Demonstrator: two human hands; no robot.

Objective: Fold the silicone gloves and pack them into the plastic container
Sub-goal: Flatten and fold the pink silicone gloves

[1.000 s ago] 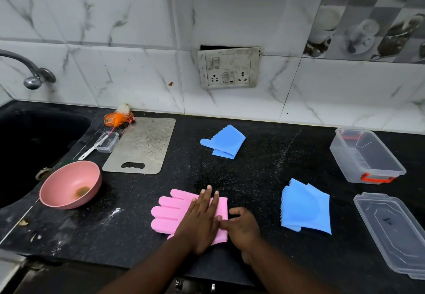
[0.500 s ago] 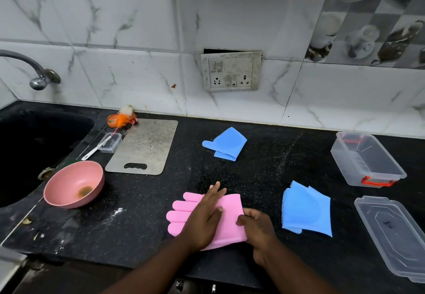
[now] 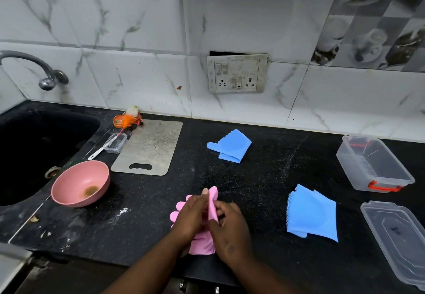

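left hand (image 3: 190, 215): palm down on the pink glove (image 3: 212, 205), forearm coming in from the bottom edge. Fingers are pretty much straight, tips resting against the flap that's standing up.

right hand (image 3: 230, 231): knuckles up, fingers curled in, pinching the edge of that raised flap from the other side.

pink glove: near the front edge of the counter (image 3: 264, 178), mostly hidden under both hands. Stubby finger ends poke out to the left of the left hand, and the bottom end shows toward the person. Looks like smooth, matte, floppy silicone.

blue glove at the back (image 3: 231, 145): folded over, thumb sticking out left, tiny bristles along the top edge. It's well apart from the hands.

blue glove on the right (image 3: 312, 213): folded flat into a rough square, with a bristle fringe down its left side.

plastic container (image 3: 351, 169): clear rectangular tub with a red clip handle, open top, far right of the counter.

lid (image 3: 397, 236): clear, lying flat just in front of the tub, not touching it.

counter: black speckled stone with some whitish dusty smears.

other stuff: pink bowl (image 3: 69, 185) with brown gunk inside, and a grey cutting board (image 3: 149, 146) with a handle slot, both off to the left.
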